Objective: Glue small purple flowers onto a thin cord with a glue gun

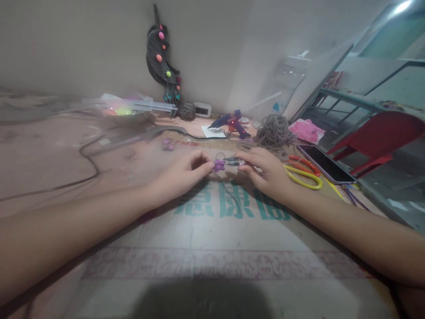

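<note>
In the head view my left hand (pixel 195 168) pinches a small purple flower-shaped piece (pixel 219 165) between thumb and fingertips. A thin grey thread (pixel 235 198) trails from that piece down onto the printed sheet, and another strand loops above it. My right hand (pixel 262 168) grips a small two-bladed pointed tool (pixel 235 162), which looks like thread snips. Its tips point left and lie right beside the purple piece; blur hides whether they touch it. Behind my left hand lies another small purple piece (pixel 168 144).
A glue gun (pixel 232 123) with a red light stands behind my hands. To the right are a grey yarn heap (pixel 274 131), scissors (pixel 303 175) with yellow and orange handles, and a phone (pixel 327 164). A black cable (pixel 89 164) crosses the left side. A decorated crescent (pixel 159 55) hangs behind.
</note>
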### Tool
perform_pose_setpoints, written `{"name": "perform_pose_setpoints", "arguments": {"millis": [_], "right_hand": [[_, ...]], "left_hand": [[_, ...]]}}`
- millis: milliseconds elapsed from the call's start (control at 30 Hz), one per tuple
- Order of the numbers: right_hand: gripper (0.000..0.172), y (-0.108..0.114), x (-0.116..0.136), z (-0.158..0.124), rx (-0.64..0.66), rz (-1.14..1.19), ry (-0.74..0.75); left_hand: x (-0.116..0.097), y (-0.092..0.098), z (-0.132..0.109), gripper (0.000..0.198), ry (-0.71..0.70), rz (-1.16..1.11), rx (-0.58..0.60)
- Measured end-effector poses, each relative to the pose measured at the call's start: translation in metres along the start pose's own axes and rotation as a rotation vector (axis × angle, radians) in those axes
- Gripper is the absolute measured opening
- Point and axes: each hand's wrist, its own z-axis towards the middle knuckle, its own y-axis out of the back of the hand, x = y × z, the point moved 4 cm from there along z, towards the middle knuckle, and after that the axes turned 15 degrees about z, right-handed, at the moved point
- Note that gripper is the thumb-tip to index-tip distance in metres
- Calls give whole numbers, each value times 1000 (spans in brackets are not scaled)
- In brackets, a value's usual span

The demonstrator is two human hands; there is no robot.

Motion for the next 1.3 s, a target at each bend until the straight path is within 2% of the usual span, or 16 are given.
{"name": "perform_pose_setpoints", "arguments": {"millis": [667, 1300], "right_hand": [[27, -1, -2, 0, 7, 6, 42], [28, -1, -4, 0, 7, 48, 5]], "left_hand": [[3, 1, 5, 22, -37, -174, -4], [0, 1, 6, 24, -7, -268, 22]]}}
